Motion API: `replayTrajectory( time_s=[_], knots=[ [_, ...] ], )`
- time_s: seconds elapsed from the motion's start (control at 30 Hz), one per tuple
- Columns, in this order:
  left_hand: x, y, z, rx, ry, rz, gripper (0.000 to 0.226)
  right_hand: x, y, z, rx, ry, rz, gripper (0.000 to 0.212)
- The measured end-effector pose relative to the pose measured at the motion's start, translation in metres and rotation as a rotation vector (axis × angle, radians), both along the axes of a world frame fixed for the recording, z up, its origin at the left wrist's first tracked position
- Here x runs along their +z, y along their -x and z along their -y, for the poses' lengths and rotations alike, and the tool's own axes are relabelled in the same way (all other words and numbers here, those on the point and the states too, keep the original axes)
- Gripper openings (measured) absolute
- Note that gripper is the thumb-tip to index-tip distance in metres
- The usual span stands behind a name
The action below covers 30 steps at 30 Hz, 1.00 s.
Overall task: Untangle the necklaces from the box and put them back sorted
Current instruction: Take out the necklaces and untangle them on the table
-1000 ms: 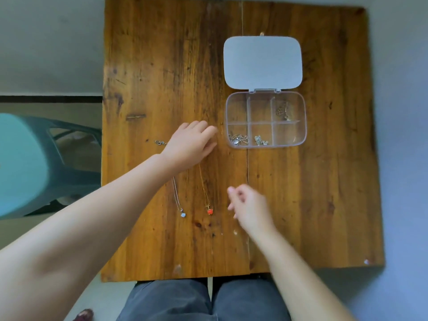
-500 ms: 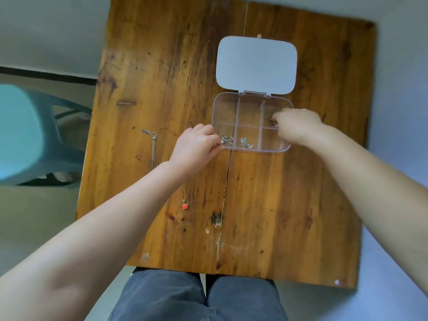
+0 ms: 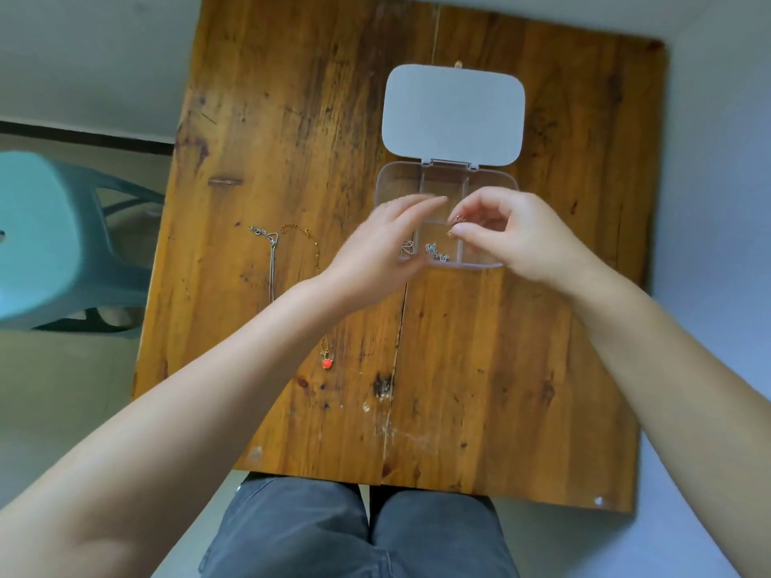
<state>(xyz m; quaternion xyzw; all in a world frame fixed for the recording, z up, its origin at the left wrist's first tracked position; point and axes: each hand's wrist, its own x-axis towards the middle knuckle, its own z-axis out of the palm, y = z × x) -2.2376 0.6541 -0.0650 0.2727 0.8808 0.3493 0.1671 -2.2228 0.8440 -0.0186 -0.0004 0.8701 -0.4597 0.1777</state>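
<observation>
Worn wooden table [image 3: 479,369] by a teal stool [image 3: 50,235]; right hand [image 3: 513,239] pinches a necklace [image 3: 454,225], left hand [image 3: 379,252] spread loose.

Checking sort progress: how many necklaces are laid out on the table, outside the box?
2: a silver chain left of a gold chain with a red pendant, both left of the box. The left forearm covers part of each; more may be hidden.
</observation>
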Motion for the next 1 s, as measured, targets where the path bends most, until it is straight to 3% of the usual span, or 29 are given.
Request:
replayTrajectory(
  time_s=[0.1,0.23,0.4,0.47,0.57,0.63,0.7,0.87,0.93,1.0],
  knots=[
    [0.02,-0.002,-0.005,-0.108,-0.146,0.392,0.017,0.018,-0.025,0.01,-0.119,0.23,0.032,0.012],
    [0.019,0.005,0.041,-0.032,-0.096,0.638,0.037,0.002,-0.072,0.01,-0.456,0.319,0.169,0.013],
    [-0.005,0.019,0.082,0.063,-0.056,0.819,0.041,-0.042,-0.138,0.071,-0.652,0.391,0.603,0.007],
    [-0.017,0.024,0.08,0.049,0.075,0.718,0.042,-0.059,-0.153,0.107,-0.747,0.446,0.704,0.009],
    [-0.035,0.029,0.07,-0.085,0.266,0.378,0.039,-0.082,-0.161,0.148,-0.904,0.463,0.749,0.01],
    [-0.046,0.03,0.066,-0.171,0.302,0.129,0.035,-0.093,-0.163,0.165,-0.993,0.456,0.717,0.011],
    [-0.054,0.031,0.066,-0.233,0.296,-0.053,0.031,-0.101,-0.165,0.173,-0.947,0.329,0.613,0.01],
    [-0.066,0.032,0.067,-0.261,0.297,-0.226,0.026,-0.1,-0.167,0.172,-0.664,-0.026,0.483,0.017],
    [-0.069,0.035,0.068,-0.226,0.296,-0.235,0.03,-0.092,-0.158,0.162,-0.597,-0.077,0.421,0.016],
    [-0.069,0.033,0.069,-0.159,0.256,-0.228,0.042,-0.077,-0.131,0.145,-0.582,-0.073,0.226,0.011]
  ],
)
